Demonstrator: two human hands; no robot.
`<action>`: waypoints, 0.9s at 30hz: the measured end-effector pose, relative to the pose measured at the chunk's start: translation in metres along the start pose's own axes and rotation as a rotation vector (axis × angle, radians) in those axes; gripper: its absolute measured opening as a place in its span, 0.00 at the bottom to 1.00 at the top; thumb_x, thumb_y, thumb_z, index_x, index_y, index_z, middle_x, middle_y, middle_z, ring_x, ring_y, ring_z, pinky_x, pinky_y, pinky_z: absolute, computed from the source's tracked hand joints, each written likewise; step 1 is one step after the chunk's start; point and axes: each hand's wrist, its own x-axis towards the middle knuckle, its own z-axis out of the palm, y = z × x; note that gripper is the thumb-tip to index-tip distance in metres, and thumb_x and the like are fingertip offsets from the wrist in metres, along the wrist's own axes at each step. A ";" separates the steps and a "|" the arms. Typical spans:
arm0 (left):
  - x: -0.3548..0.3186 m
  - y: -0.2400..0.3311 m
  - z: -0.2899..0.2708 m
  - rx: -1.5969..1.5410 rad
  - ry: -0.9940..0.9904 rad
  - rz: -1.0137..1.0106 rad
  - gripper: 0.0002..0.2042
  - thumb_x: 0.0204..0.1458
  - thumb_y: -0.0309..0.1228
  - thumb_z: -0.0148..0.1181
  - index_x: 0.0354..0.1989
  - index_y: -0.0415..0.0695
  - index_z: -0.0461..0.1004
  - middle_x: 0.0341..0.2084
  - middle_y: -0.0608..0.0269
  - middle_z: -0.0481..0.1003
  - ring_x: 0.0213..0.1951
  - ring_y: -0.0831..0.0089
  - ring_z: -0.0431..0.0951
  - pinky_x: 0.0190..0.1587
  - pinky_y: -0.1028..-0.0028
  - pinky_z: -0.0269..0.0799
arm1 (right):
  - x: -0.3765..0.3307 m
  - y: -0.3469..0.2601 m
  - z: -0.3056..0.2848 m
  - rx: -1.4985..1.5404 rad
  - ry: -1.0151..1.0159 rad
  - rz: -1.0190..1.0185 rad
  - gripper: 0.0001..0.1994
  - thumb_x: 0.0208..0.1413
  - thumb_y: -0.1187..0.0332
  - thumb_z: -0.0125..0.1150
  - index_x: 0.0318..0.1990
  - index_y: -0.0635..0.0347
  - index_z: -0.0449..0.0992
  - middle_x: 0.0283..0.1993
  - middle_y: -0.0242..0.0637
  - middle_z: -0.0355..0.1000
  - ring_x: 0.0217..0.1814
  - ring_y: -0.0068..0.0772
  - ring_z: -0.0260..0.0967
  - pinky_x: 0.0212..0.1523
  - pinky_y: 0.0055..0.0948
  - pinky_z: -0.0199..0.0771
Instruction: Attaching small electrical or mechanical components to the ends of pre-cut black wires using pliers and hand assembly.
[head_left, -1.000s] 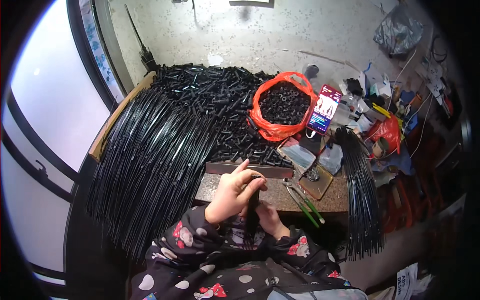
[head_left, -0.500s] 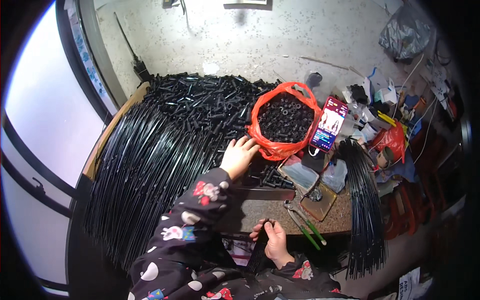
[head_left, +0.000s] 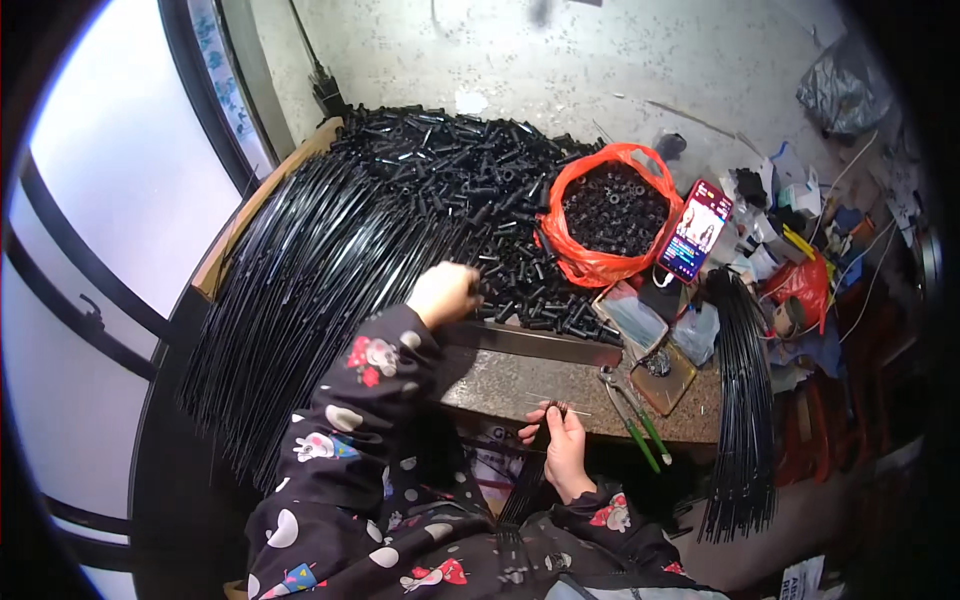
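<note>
Probably light, stiff and slick: thin black rods [head_left: 528,480] low centre, pinched in closed right hand [head_left: 562,442], best gripped near tips; left hand [head_left: 443,293] curled over black tube pieces [head_left: 470,190], hold unclear.

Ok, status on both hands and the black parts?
Left hand on heap of short black tubes. Right hand gripping bundle of thin black rods. Nothing blocking.

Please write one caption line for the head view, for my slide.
Left hand reaches into black tube pieces; right hand holds thin black rods at the bench.
</note>
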 end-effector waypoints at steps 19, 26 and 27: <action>-0.121 0.059 0.057 -0.163 0.114 -0.124 0.13 0.37 0.35 0.64 0.28 0.41 0.71 0.24 0.50 0.73 0.31 0.52 0.73 0.32 0.66 0.68 | -0.036 -0.013 0.002 0.081 0.041 -0.219 0.06 0.53 0.72 0.56 0.35 0.65 0.72 0.30 0.32 0.71 0.30 0.23 0.67 0.36 0.22 0.67; -0.127 0.113 0.035 -1.482 0.471 -0.082 0.07 0.54 0.32 0.51 0.34 0.42 0.71 0.33 0.70 0.70 0.33 0.82 0.67 0.39 0.79 0.62 | -0.047 -0.008 0.014 -0.052 -0.077 -0.243 0.06 0.54 0.71 0.55 0.37 0.64 0.72 0.31 0.33 0.71 0.30 0.22 0.67 0.37 0.23 0.69; -0.126 0.117 0.033 -1.448 0.411 -0.066 0.07 0.54 0.33 0.51 0.35 0.43 0.71 0.33 0.69 0.70 0.33 0.82 0.67 0.38 0.80 0.63 | -0.048 -0.005 0.018 -0.160 -0.057 -0.324 0.06 0.54 0.72 0.55 0.37 0.64 0.72 0.32 0.32 0.71 0.31 0.21 0.67 0.38 0.22 0.68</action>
